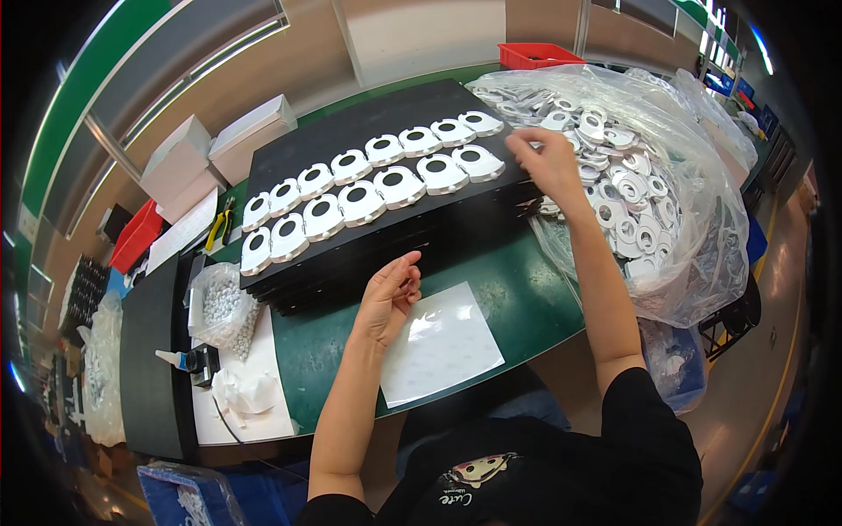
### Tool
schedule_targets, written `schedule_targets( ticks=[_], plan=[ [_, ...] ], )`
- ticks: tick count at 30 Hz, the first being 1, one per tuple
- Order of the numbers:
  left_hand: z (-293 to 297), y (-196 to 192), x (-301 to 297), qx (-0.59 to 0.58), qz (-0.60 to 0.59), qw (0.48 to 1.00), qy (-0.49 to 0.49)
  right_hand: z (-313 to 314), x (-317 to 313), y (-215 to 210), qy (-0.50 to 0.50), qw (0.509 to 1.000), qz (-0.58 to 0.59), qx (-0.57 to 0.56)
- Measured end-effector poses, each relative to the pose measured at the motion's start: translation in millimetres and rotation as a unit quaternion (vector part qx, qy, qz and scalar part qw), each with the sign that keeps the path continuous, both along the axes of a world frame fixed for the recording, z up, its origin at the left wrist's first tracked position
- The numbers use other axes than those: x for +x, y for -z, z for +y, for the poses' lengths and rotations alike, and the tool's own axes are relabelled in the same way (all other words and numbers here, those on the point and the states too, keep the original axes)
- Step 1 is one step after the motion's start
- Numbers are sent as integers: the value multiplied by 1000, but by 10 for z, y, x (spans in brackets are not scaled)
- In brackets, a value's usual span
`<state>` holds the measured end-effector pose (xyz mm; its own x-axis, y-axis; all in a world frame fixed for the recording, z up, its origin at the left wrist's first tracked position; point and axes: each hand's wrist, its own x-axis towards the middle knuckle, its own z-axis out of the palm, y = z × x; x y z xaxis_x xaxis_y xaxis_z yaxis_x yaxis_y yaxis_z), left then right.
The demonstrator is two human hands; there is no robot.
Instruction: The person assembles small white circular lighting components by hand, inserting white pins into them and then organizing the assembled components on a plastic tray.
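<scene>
Two slanting rows of white plastic parts (360,202), each with a round dark hole, lie on a stack of black boards (351,254). At the right end of the rows is my right hand (548,162), its fingers curled down by the board's edge; whatever they hold, if anything, is hidden. My left hand (390,300) hovers in front of the stack, thumb and fingers drawn together, with nothing recognisable between them. Below it lies a glossy white sheet (445,346) on the green table (329,351).
At the right, a big clear bag (702,219) holds many loose white parts (627,188). A bag of small white balls (230,307) stands left, near a glue bottle (171,358) and yellow-handled pliers (217,230). White boxes (180,162) and red bins (537,56) stand behind.
</scene>
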<state>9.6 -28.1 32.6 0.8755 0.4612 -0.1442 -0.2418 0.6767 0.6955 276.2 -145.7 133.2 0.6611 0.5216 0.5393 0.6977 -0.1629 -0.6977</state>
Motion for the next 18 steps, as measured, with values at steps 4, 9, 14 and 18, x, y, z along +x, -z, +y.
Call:
schedule_targets(
  ticks=[4, 9, 14, 18],
  plan=[
    [-42, -16, 40, -5, -6, 1000, 1, -376, 362, 224, 90, 985, -56, 138],
    [-156, -91, 94, 2, 2, 1000, 5, -756, 605, 792, 191, 973, -130, 19],
    [-321, -248, 96, 34, -17, 999, 4, -727, 551, 639, 165, 964, -206, -11],
    [-466, -333, 105, 133, -19, 991, -14, -764, 620, 624, 199, 956, -185, -107]
  ],
)
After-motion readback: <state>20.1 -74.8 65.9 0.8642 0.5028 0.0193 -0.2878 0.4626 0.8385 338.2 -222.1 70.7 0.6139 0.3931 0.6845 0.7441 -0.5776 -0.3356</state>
